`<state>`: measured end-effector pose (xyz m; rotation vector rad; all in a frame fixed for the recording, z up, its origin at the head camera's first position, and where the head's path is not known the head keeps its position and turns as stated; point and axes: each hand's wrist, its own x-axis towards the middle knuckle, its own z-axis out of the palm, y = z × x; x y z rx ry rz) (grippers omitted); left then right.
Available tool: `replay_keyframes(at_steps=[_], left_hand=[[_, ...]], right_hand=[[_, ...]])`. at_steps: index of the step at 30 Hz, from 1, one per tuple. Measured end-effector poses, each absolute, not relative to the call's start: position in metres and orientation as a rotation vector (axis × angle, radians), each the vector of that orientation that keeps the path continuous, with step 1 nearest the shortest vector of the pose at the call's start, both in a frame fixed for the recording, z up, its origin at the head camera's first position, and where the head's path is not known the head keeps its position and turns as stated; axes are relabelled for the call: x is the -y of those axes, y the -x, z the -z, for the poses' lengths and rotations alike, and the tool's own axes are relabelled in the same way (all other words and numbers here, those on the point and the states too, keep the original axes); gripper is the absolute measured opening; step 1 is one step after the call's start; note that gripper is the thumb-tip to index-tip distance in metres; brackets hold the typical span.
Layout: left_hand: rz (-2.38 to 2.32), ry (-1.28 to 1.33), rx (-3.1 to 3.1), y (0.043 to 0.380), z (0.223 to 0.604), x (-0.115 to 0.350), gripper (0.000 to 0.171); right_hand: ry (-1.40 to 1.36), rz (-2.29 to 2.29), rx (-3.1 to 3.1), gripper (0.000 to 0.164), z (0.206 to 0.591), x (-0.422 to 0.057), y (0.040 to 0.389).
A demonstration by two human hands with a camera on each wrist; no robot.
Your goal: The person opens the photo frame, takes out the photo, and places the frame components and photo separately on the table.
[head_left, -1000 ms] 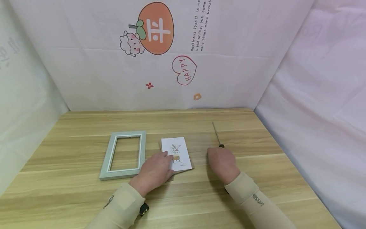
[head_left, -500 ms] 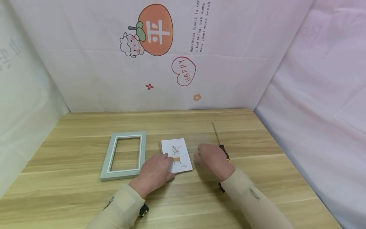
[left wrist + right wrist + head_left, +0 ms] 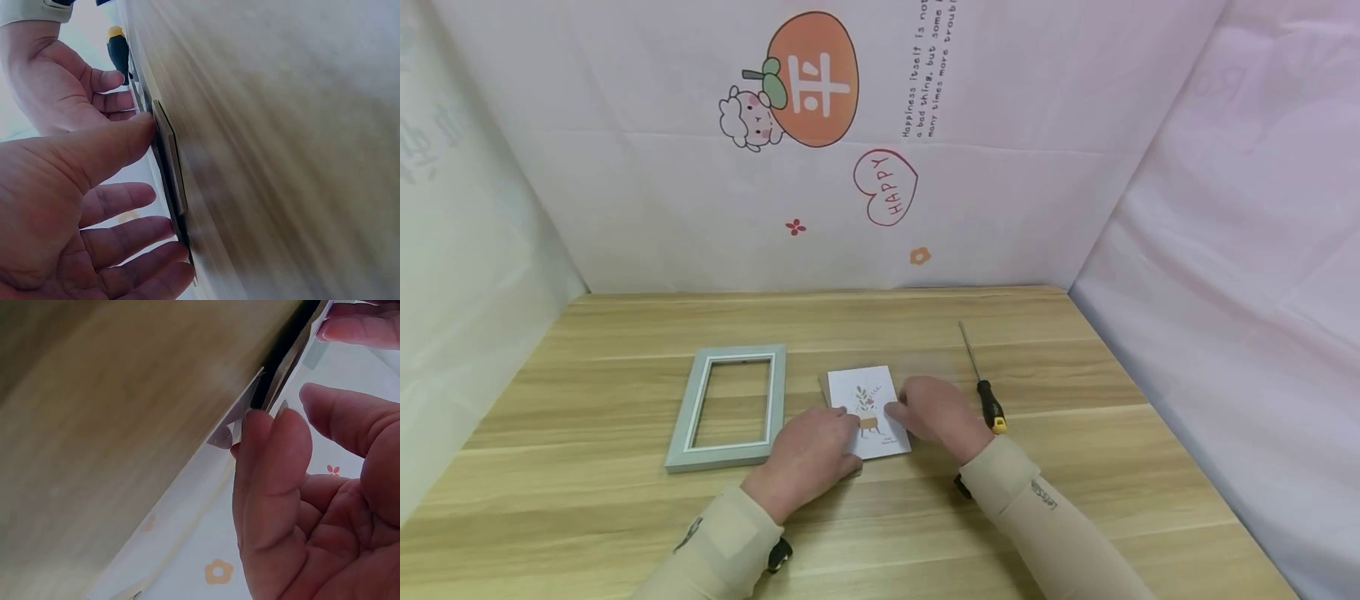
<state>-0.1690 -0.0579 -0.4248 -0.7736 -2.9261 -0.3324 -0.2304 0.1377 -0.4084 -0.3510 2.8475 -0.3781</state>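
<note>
A white card (image 3: 863,400) printed with a potted plant lies on a brown backing board (image 3: 170,156), whose left edge peeks out in the head view. My left hand (image 3: 808,454) rests over the card's lower left side, fingers extended onto it and thumb at its near corner. In the left wrist view that thumb touches the board's edge. My right hand (image 3: 942,415) is at the card's right edge; in the right wrist view its fingertips touch the edge of the stack while the thumb stands apart. A thin clear sheet (image 3: 927,364) lies partly beside the card, under the right hand.
Left of the card lies a pale green picture frame (image 3: 685,425) with an open middle. A screwdriver (image 3: 990,404) with a black and yellow handle lies right of my right hand. White printed cloth (image 3: 1000,167) hangs behind the wooden table (image 3: 647,542).
My right hand has moved left from over the screwdriver's handle to the card's right edge, and the handle now shows whole. My left hand has stayed on the card.
</note>
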Motion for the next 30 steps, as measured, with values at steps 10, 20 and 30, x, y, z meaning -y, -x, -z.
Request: replay_keyframes(at_steps=[10,20,30], left_hand=[[0.316,0.793,2.889,0.1681,0.4250,0.0537,0.022],[0.258,0.799,2.807,0.1661,0.4250,0.0542,0.024],[0.283,0.661,2.807,0.1640,0.4185,0.0586,0.023]], right_hand=[[0.366,0.417,-2.844,0.024,0.4092,-0.1373,0.2304],[0.374,0.450,-2.863,0.031,0.4075,-0.1413,0.2291],[0.305,0.471,-2.846,0.048,0.4022,-0.1431,0.2285]])
